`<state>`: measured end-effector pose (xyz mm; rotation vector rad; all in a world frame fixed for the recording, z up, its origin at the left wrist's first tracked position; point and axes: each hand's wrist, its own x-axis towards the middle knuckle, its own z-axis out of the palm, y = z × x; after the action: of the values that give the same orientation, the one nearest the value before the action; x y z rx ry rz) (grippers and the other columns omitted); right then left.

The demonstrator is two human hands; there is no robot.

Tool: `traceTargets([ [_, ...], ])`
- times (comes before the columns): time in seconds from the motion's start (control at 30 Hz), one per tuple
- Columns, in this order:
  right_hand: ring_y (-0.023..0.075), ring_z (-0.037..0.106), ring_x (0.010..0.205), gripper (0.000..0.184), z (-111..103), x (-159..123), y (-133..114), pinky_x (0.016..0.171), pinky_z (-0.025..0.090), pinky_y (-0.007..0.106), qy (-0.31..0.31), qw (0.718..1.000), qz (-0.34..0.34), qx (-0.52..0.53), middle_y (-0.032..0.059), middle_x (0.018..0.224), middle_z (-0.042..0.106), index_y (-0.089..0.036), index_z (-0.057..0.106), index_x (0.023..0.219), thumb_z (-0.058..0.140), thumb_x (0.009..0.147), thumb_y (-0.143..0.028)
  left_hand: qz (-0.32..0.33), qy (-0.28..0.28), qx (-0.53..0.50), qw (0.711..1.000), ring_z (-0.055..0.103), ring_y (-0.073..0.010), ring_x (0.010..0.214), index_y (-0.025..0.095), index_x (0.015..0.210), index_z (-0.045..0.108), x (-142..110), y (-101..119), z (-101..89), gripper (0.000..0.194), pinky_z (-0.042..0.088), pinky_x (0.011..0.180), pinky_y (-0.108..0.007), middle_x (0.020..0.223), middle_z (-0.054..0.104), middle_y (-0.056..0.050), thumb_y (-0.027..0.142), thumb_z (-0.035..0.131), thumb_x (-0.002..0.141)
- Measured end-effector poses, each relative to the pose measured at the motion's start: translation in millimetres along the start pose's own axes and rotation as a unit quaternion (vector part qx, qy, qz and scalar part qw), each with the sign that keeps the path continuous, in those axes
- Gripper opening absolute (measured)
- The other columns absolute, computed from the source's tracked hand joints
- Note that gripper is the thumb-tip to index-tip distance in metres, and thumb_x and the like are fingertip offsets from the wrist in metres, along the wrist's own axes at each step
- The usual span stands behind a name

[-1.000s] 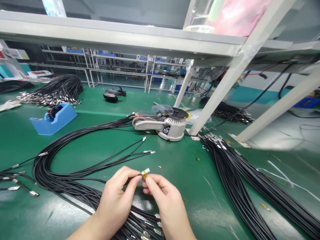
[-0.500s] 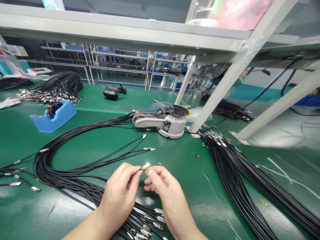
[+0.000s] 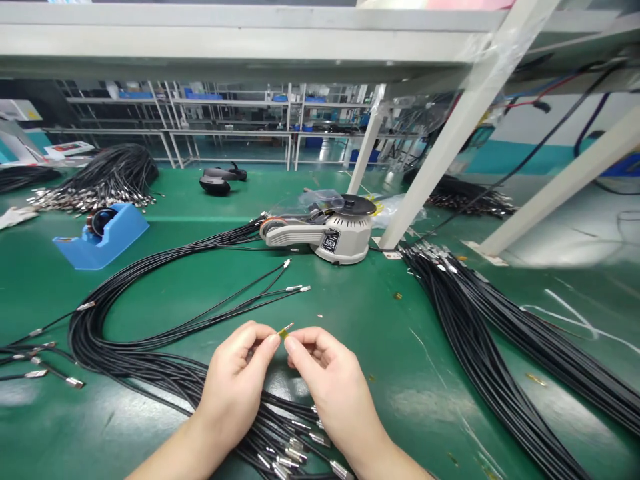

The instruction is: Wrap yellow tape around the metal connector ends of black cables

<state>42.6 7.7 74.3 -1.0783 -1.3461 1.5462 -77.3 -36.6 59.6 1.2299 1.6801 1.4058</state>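
My left hand [image 3: 234, 380] and my right hand [image 3: 327, 380] meet above the green mat, with their fingertips pinched together. Between them is the end of a thin black cable [image 3: 260, 337], held by my left fingers. A small piece of amber tape [image 3: 284, 332] sits on this end, and my right thumb and finger press against it. A short metal tip [image 3: 289, 326] sticks out beyond the tape. Under both wrists lies a loose bundle of black cables [image 3: 280, 433] with silver metal terminals.
A grey automatic tape dispenser [image 3: 335, 233] stands ahead, and a blue tape holder [image 3: 100, 237] sits at the left. Large black cable bundles [image 3: 475, 333] lie on the right. White shelf legs [image 3: 425, 177] rise from the green mat [image 3: 380, 347] beyond the dispenser.
My hands have moved closer together. The amber-taped cable end now points up and to the right, with less silver showing. The whole view has shifted slightly as my head moved.
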Motion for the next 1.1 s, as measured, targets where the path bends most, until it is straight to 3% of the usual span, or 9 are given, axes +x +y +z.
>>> traceTargets([
  [0.1,0.0154,0.059,0.063,0.016,0,1,1,0.063,0.048,0.026,0.000,1.000,-0.004,-0.004,0.0011,0.066,0.065,-0.016,0.066,0.069,0.067,0.072,-0.031,-0.084,-0.026,-0.069,0.994,0.038,-0.0070,0.035,0.017,0.069,0.058,1,3,0.4,0.027,0.032,0.034,-0.019,0.048,0.044,0.006,0.042,0.057,0.078],
  [0.2,0.0168,0.061,0.067,0.015,0,1,2,0.065,0.049,0.027,0.003,1.000,-0.009,-0.009,0.0030,0.069,0.068,-0.015,0.066,0.069,0.066,0.073,-0.030,-0.121,-0.053,-0.119,0.984,0.041,-0.0071,0.033,0.016,0.066,0.053,3,6,-0.5,0.030,0.034,0.036,-0.018,0.043,0.044,0.007,0.044,0.058,0.076],
  [0.7,0.0165,0.061,0.070,0.015,-1,2,4,0.068,0.048,0.027,-0.014,0.999,-0.034,-0.034,0.0033,0.073,0.067,-0.016,0.065,0.070,0.063,0.077,-0.029,-0.157,-0.120,-0.308,0.931,0.039,-0.0043,0.035,0.013,0.066,0.059,7,-1,-2.6,0.023,0.038,0.034,-0.016,0.049,0.046,0.006,0.033,0.064,0.076],
  [1.0,0.0150,0.058,0.071,0.010,-6,6,13,0.067,0.047,0.026,-0.067,0.983,-0.157,-0.060,0.0008,0.075,0.061,-0.019,0.061,0.069,0.063,0.078,-0.024,-0.207,-0.306,-0.401,0.839,0.016,-0.0011,0.033,0.014,0.056,0.050,17,-2,-20.2,0.028,0.035,0.032,-0.015,0.043,0.029,0.009,0.029,0.063,0.076],
  [1.1,0.0141,0.058,0.070,0.005,-9,7,14,0.067,0.048,0.025,-0.101,0.976,-0.186,-0.059,-0.0003,0.076,0.060,-0.021,0.061,0.077,0.066,0.077,-0.021,-0.225,-0.352,-0.405,0.813,0.015,-0.0005,0.033,0.014,0.055,0.049,18,-4,-24.4,0.029,0.034,0.031,-0.015,0.043,0.028,0.009,0.029,0.065,0.073],
])
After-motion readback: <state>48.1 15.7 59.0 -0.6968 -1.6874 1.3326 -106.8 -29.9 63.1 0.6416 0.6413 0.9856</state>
